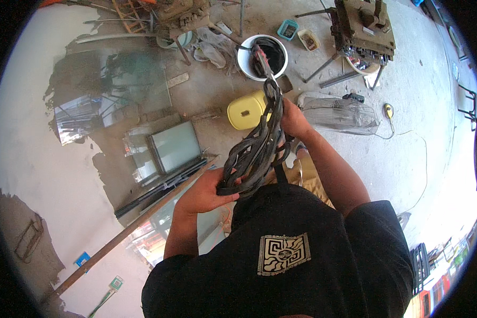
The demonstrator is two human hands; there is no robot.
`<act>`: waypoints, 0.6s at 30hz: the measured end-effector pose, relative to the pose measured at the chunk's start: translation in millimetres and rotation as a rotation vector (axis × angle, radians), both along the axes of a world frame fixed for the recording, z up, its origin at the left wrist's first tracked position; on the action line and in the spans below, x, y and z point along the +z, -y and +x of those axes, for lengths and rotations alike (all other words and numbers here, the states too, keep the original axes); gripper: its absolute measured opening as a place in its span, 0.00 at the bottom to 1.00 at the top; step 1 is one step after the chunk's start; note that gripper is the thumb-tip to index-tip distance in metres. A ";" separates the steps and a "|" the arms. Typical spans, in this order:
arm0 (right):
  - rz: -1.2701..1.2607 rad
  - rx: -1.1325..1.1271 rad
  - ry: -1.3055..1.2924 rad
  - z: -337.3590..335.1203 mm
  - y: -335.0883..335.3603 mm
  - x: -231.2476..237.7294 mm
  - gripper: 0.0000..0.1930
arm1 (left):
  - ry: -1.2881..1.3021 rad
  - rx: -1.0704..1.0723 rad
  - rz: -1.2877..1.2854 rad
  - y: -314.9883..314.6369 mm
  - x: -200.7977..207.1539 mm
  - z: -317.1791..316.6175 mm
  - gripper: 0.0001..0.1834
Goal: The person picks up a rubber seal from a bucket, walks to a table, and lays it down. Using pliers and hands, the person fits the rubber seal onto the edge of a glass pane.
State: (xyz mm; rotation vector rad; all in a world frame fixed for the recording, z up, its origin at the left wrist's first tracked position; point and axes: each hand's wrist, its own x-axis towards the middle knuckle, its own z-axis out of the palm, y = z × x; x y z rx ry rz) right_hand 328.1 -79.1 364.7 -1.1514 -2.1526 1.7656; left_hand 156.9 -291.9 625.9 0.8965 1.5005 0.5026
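Bright daylight floods a rough concrete floor (424, 132), stained dark at the left. A white bucket (246, 61) sits up top beside a yellow plastic stool (244, 112). Framed glass panes (176, 146) lie flat, a wire fan guard (339, 114) rests right, and a long rusty pole (116, 244) runs diagonally.

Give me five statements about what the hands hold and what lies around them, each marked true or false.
1. Both hands grip one bundle of dark rubber strips. True: the left hand holds its lower end, the right hand its upper part.
2. The white bucket lies tipped on its side. False: it stands upright, mouth up.
3. A yellow container sits on the floor below the bucket in the picture. True.
4. The right hand holds a hammer. False: it grips the strips.
5. A wire fan guard lies right of the right hand. True.
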 end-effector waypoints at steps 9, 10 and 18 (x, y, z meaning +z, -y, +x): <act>-0.001 0.243 0.384 -10.0 -17.5 -60.5 0.18 | 0.117 0.390 -0.114 1.4 -86.0 21.5 0.32; 0.025 0.196 0.408 -10.5 -15.2 -75.2 0.17 | 0.168 0.435 -0.149 4.3 -95.6 24.8 0.32; -0.026 -0.095 0.319 -91.4 -57.9 -159.2 0.20 | 0.454 0.710 -0.105 -47.9 -193.6 26.4 0.27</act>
